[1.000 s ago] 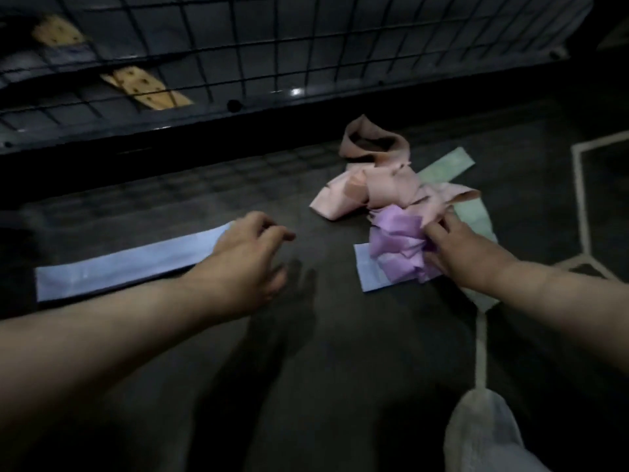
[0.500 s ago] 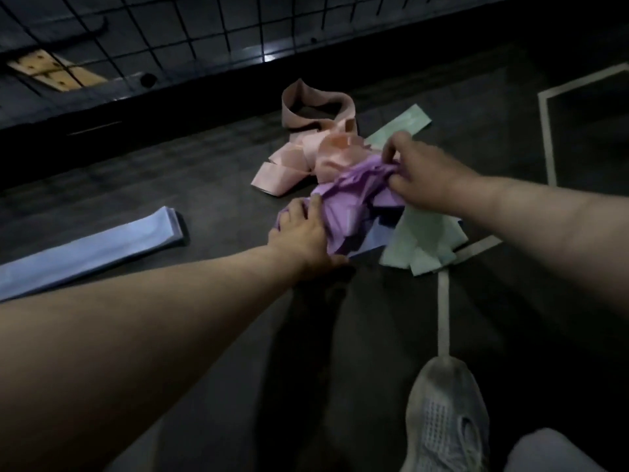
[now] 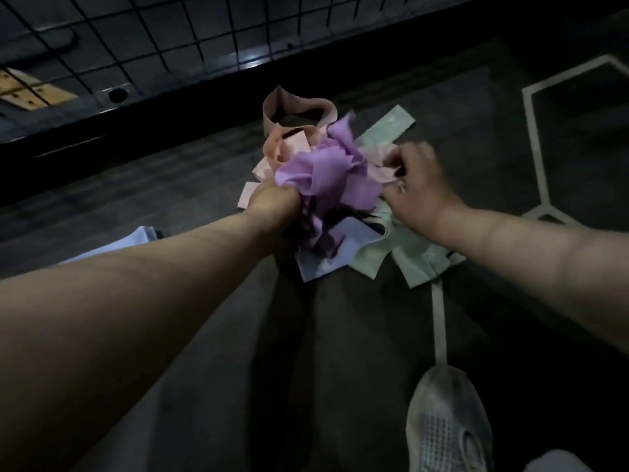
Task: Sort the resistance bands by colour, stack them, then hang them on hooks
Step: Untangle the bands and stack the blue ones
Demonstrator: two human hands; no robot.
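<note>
- Left hand [image 3: 274, 202] is reaching into the heap on the floor [image 3: 204, 352]. Its fingers are curled tight round a crumpled bunch of purple bands [image 3: 326, 175], which is lifted just above the rest.
- Right hand [image 3: 422, 189] is just beside that bunch. It's motion-blurred, but the fingers look bent and pinched on a strip of pink band [image 3: 383, 170].
- More pink bands [image 3: 289, 144] sit looped and tangled behind the purple, on the far side of the heap.
- Green bands [image 3: 418, 257] lie flat under the right wrist, one poking out past the hand.
- A blue band [image 3: 323, 267] peeks out beneath the purple; another blue band [image 3: 136, 238] lies apart, left of the forearm.
- Pale shoe [image 3: 446, 424] is low right, and a wire grid [image 3: 170, 46] runs along the top.
</note>
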